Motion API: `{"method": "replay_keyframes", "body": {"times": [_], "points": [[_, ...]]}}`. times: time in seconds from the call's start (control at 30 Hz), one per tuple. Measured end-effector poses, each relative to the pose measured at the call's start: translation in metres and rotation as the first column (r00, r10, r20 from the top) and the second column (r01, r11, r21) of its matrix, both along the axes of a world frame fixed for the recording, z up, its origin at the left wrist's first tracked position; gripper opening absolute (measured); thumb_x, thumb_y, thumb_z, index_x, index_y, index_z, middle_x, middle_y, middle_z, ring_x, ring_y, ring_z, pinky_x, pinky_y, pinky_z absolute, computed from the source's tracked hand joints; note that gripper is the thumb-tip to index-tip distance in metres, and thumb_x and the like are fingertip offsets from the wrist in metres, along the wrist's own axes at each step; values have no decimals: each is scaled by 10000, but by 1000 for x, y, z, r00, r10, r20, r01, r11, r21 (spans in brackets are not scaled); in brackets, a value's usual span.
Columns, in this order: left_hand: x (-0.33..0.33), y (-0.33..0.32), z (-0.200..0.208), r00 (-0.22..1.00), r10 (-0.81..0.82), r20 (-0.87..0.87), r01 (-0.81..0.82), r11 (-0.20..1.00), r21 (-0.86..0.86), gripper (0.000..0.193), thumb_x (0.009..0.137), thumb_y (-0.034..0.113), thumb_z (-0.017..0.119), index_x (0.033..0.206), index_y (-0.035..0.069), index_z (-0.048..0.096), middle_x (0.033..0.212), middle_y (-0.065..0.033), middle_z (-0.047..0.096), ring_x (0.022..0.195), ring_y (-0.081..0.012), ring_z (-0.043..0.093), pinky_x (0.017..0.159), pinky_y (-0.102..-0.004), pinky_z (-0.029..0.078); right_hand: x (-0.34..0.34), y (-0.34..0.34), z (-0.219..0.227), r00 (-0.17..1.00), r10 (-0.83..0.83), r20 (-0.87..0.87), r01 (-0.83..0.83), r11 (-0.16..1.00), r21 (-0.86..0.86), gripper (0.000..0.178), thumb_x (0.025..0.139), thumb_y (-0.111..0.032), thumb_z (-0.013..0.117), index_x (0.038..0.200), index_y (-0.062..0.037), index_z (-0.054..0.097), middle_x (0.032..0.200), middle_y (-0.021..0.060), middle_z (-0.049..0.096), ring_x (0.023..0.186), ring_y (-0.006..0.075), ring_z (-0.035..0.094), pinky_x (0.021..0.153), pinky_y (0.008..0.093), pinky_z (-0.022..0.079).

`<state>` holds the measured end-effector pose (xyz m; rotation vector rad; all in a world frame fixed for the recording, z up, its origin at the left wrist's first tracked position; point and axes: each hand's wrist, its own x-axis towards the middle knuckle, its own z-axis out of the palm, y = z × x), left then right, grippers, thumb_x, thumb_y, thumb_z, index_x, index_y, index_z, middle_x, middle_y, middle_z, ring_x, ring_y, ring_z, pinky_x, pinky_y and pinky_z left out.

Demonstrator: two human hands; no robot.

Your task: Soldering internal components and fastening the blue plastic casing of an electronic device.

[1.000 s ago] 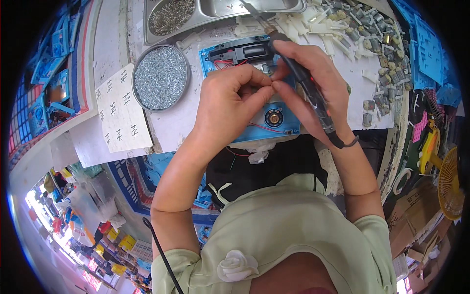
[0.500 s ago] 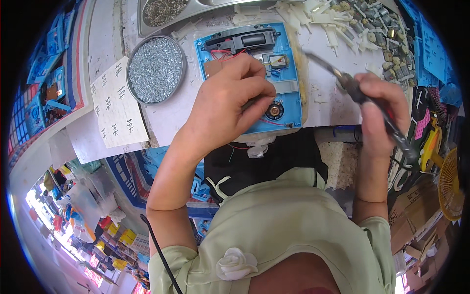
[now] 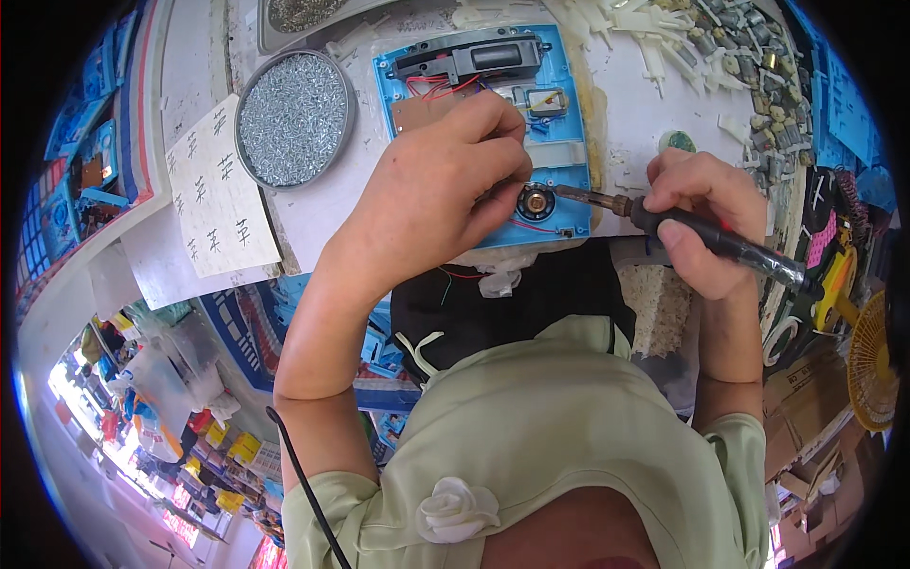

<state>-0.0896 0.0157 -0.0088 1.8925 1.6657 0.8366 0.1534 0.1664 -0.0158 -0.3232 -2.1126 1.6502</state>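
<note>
A light-blue plastic casing [image 3: 576,128] lies on the table in front of me. It holds a black plastic part [image 3: 498,61], red wires, a brown circuit board [image 3: 409,114] and a small round speaker [image 3: 536,200]. My left hand [image 3: 441,180] rests over the casing's middle, thumb and fingers pinched beside the speaker; what they hold, if anything, is hidden. In my right hand [image 3: 716,213] is a soldering iron [image 3: 763,262], gripped by its black handle. Its tip points left and reaches the speaker's right rim; whether it touches, I cannot tell.
Left of the casing stands a round dish [image 3: 351,123] full of small silvery screws, beside a handwritten paper sheet [image 3: 223,213]. A metal tray [image 3: 275,40] sits at the back. White plastic parts and small motors [image 3: 758,95] are heaped at far right, near a small green round thing [image 3: 676,141].
My right hand has turned the soldering iron and brought its tip left and down, from beyond the casing to the speaker's edge. My left hand stays pinched over the casing.
</note>
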Motion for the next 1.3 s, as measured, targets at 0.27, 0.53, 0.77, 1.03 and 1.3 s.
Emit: {"method": "replay_keyframes", "body": {"times": [0.27, 0.53, 0.77, 1.03, 1.3], "points": [[-1, 1, -2, 1000, -4, 4, 4, 1000, 6, 194, 742, -5, 745, 890, 72, 645, 974, -53, 584, 862, -262, 615, 722, -349, 507, -9, -1, 3, 999, 22, 24, -23, 999, 44, 220, 757, -142, 693, 936, -16, 674, 616, -7, 530, 494, 83, 425, 490, 251, 328], [0, 0, -1, 1000, 5, -11, -5, 1000, 4, 184, 746, 7, 747, 878, 71, 637, 971, -51, 578, 863, -263, 612, 716, -352, 507, -12, 1, 5, 999, 38, 11, -40, 987, 158, 215, 727, -141, 697, 908, -26, 682, 640, 13, 552, 498, 112, 439, 493, 268, 339], [0, 1, -2, 1000, 3, -21, -2, 1000, 21, 183, 739, 16, 747, 870, 69, 632, 972, -54, 578, 898, -278, 599, 752, -369, 499, -14, 0, 10, 999, 50, -11, -46, 972, 231, 216, 690, -127, 692, 886, -37, 686, 679, 30, 589, 511, 155, 473, 496, 287, 363], [0, 1, -2, 1000, 3, -10, -3, 1000, -2, 178, 745, 18, 742, 872, 68, 629, 966, -55, 574, 897, -275, 606, 751, -367, 503, -15, 1, 9, 998, 49, -33, -40, 973, 226, 221, 694, -122, 691, 895, -30, 682, 690, 42, 602, 516, 153, 488, 495, 285, 362], [0, 1, -1, 1000, -4, -20, 4, 1000, 3, 183, 741, 8, 743, 875, 65, 633, 966, -58, 577, 891, -272, 611, 756, -363, 506, 2, 7, 11, 994, -1, -109, 14, 993, 113, 247, 722, -133, 698, 901, 34, 663, 732, 82, 607, 526, 136, 430, 502, 279, 329]]}}
